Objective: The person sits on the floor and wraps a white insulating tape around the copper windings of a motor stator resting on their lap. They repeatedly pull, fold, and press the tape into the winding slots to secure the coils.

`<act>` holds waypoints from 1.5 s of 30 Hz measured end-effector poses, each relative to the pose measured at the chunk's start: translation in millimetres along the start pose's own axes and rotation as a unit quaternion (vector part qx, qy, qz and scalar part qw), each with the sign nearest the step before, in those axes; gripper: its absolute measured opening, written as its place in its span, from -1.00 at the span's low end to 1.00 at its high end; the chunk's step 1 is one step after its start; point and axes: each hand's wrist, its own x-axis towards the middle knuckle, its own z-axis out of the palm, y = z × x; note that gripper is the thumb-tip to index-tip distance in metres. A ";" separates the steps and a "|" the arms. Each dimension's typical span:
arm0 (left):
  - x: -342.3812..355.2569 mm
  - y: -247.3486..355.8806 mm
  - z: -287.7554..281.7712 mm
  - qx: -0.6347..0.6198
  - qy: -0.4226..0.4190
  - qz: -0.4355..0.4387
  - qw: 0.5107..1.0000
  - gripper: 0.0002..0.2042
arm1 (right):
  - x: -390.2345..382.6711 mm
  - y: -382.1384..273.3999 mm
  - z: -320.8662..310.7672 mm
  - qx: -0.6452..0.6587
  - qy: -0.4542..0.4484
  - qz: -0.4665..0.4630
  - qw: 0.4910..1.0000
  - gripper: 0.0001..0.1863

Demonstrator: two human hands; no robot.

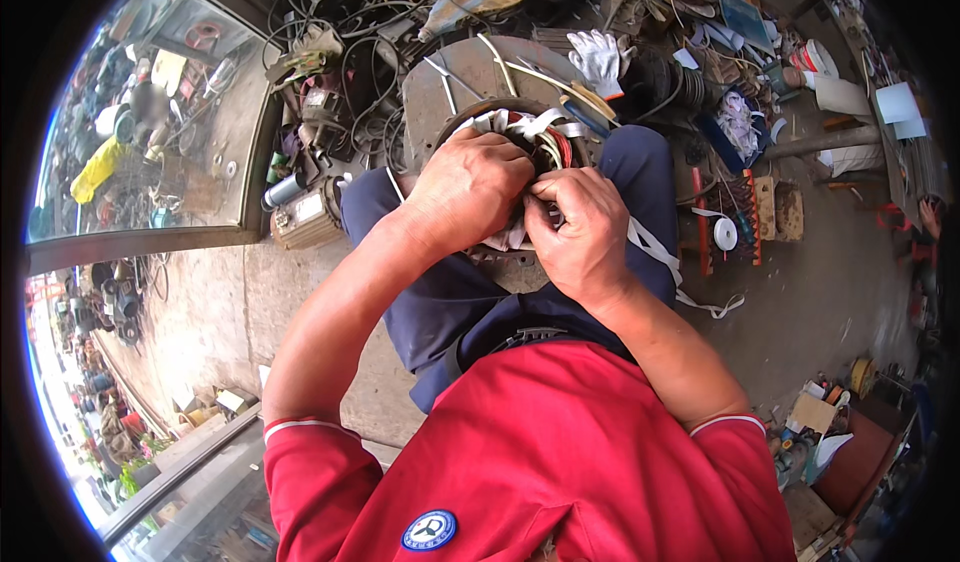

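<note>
Between my knees sits a round motor stator (447,127), its copper-and-wire insides wrapped in places with white tape (545,120). Red and pale lead wires (564,148) bunch inside its opening. My left hand (468,184) lies over the left part of the stator, fingers curled down into it with the tips hidden. Beside it my right hand (582,230) is closed, thumb and forefinger pinched together at the opening's near right. What the pinch holds is too small to make out. A loose white strap (655,249) trails from beside my right wrist past my knee.
Beyond the stator, a worn metal plate (425,80) carries thin rods and tools. A white work glove (598,62) lies past it. Tangled black cables (365,37) crowd the far left; a small motor (306,218) stands near my left knee. To the right lies a white tape roll (725,233).
</note>
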 end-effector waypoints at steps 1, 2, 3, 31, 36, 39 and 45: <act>-0.1 0.0 -1.0 0.003 -0.013 -0.004 1.000 -0.94 | -0.1 -0.3 1.5 -0.008 0.001 -0.002 1.000 -0.77; 0.8 0.7 -1.4 0.002 -0.017 -0.007 1.000 -0.94 | -0.4 0.0 2.4 -0.016 0.002 -0.005 1.000 -0.78; 2.1 1.6 -1.6 0.002 -0.020 -0.011 1.000 -0.94 | -0.3 0.4 2.4 -0.020 0.002 -0.002 1.000 -0.78; 20.8 10.6 5.9 0.035 0.016 -0.094 0.995 -0.89 | 20.2 11.1 -6.3 0.297 0.080 0.349 0.885 -0.92; 22.1 10.4 5.4 0.053 -0.028 -0.096 0.994 -0.93 | 19.8 12.5 -6.7 0.267 0.035 0.340 0.901 -0.93; 19.9 11.3 0.8 0.043 -0.062 -0.094 0.993 -0.93 | 18.8 10.5 -8.6 0.236 0.017 0.339 0.911 -0.91; 0.0 16.4 -17.4 -0.090 -0.055 -0.067 0.992 -0.93 | 10.7 1.6 -19.7 0.269 -0.018 0.344 0.900 -0.91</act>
